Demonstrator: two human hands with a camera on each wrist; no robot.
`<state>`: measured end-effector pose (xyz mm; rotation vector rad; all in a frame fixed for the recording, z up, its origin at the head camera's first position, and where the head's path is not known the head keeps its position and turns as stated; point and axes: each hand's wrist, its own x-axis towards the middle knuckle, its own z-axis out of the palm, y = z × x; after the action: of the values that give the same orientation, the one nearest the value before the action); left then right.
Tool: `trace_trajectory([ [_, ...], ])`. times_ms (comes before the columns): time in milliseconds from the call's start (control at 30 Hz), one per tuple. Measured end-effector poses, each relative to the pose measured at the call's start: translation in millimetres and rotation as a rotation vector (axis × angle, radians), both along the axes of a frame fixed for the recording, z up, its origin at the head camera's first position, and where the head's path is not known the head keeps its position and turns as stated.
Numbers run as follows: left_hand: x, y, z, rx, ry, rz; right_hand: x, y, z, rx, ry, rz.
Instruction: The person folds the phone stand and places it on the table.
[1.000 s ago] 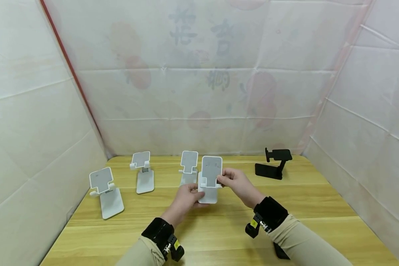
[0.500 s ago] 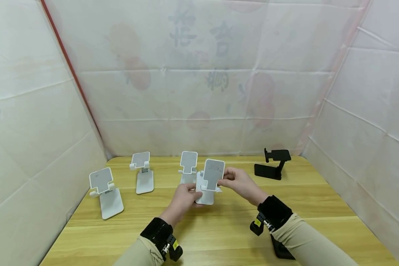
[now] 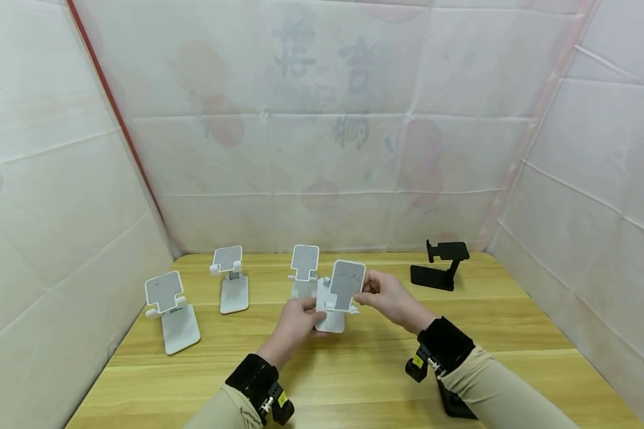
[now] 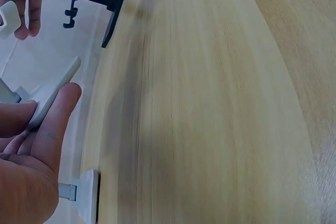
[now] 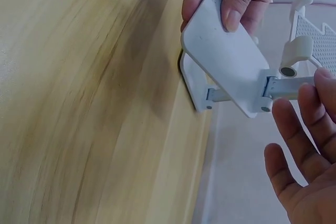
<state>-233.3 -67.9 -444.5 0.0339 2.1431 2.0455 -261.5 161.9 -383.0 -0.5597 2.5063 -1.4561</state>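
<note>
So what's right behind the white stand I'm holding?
Another white stand stands just behind the held white stand, its plate and part of its base showing to the left. The rest of its base is covered by the held stand and the left hand.

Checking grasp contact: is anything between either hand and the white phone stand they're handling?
Nothing visible. The left hand grips the base of the white phone stand directly, and the right hand pinches its upper plate's edge. The other stands sit apart behind.

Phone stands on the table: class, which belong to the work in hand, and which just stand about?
In hand:
- white stand, base held by left hand, plate by right hand

Standing about:
- three white stands
- black stand
</note>
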Motion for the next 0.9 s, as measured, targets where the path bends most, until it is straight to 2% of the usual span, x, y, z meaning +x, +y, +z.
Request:
trace_trajectory([
  [233, 1.2, 0.1, -0.5, -0.02, 0.004, -0.005, 4.2, -4.6, -0.7, 0.052, 0.069, -0.038],
  [467, 4.3, 1.7, 2.3, -0.015, 0.001, -0.021, 5.4, -7.5, -4.0, 0.117, 0.216, -0.067],
  [700, 5.6, 2.2, 2.4, -0.015, -0.01, -0.019, 5.9, -8.4, -7.9, 0.136, 0.298, -0.07],
  [900, 7.2, 2.3, 5.0, 0.002, 0.001, -0.033, 5.7, -8.8, -12.6, 0.155, 0.416, -0.071],
])
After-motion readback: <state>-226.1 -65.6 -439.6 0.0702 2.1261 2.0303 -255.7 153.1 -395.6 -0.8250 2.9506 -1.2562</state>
